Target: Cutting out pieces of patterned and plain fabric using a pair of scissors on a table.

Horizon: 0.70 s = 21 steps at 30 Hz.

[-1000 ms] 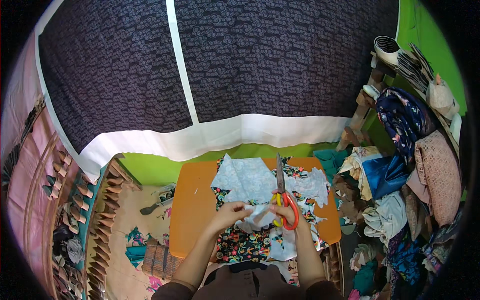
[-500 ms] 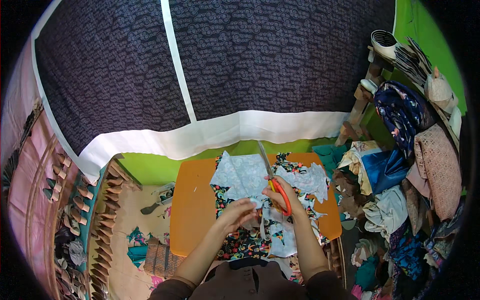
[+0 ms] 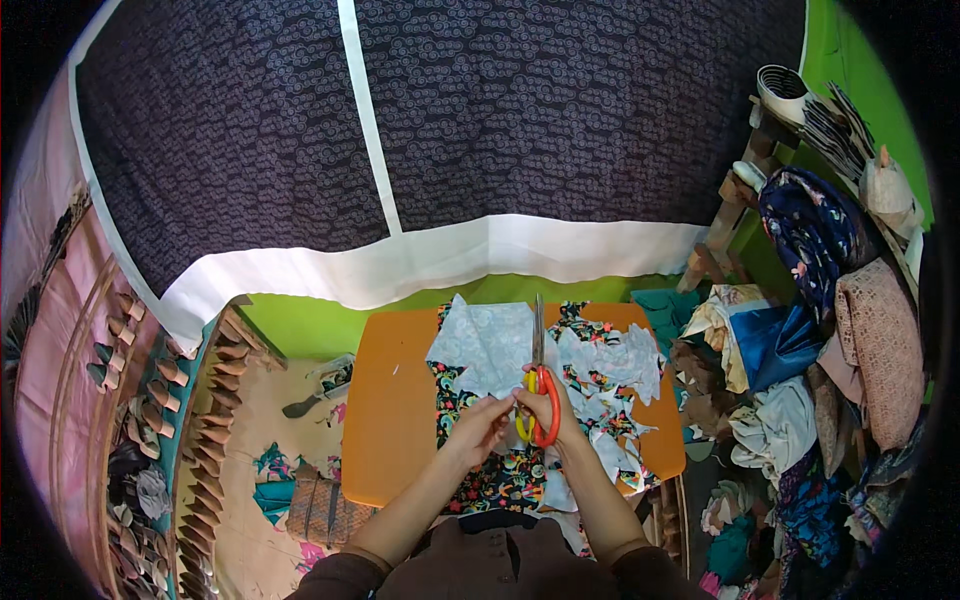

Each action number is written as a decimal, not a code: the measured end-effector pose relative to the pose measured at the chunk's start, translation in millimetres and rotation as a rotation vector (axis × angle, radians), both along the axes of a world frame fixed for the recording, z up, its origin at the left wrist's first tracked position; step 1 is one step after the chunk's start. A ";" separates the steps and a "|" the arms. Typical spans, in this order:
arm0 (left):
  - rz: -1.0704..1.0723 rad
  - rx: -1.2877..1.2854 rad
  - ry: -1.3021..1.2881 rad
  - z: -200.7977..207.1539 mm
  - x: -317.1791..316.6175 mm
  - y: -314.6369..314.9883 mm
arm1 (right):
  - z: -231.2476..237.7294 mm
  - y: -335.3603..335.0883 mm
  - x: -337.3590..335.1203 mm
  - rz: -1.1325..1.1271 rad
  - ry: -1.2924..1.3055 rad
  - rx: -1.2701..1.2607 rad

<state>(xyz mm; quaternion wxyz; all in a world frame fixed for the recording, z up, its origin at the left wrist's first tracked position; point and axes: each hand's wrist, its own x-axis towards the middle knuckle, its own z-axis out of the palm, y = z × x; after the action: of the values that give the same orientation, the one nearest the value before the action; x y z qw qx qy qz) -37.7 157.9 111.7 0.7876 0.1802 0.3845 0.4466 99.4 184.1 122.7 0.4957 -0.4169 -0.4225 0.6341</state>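
Head view. The orange worktop (image 3: 385, 450) serves as the landmark. Over its middle, the right grip (image 3: 563, 412) is closed round the handles of the scissors (image 3: 545, 376), red on one loop and yellow on the other; the blades appear together and point toward the worktop's far edge. The left grip (image 3: 479, 432), also over the middle, has its fingers drawn together, the tips close beside the right fingers; whether a scrap lies between them cannot be told.

State of the work: on the middle of the worktop lies a broad pale cloth (image 3: 490, 345), overlapping black floral cloth (image 3: 500, 482). Toward the worktop's right side lie pale scraps (image 3: 622, 358) with ragged outlines. These outlines suggest that cutting is partly done; the broad cloth looks the largest portion left, though how much of it is to be cut cannot be judged.

Edges and room: the left part of the worktop is bare except for a tiny white fleck (image 3: 396, 369), offering the widest free area. A corner of the broad cloth reaches the far edge. Along the right edge only a narrow margin shows; beyond it stand heaped fabrics (image 3: 775, 430). The near edge is partly hidden by forearms and clothing.
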 end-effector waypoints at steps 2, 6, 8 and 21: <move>-0.003 -0.008 0.034 17.0 6.4 -5.9 | 1.1 2.8 6.0 0.003 -0.050 0.018; 0.074 0.083 0.116 21.1 6.7 -6.1 | 18.3 -5.2 6.9 0.081 -0.294 0.188; 0.236 0.157 0.157 29.4 8.2 -3.3 | 24.2 -15.8 7.8 0.113 -0.289 0.283; 0.557 0.497 0.342 72.0 16.4 6.4 | 37.3 -63.2 8.8 0.415 -0.163 0.226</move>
<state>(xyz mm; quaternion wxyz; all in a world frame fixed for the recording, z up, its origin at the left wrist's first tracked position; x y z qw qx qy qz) -21.3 164.3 183.7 0.4937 0.3255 0.4242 0.6858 108.3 120.8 160.0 0.3626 -0.3127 -0.6058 0.6354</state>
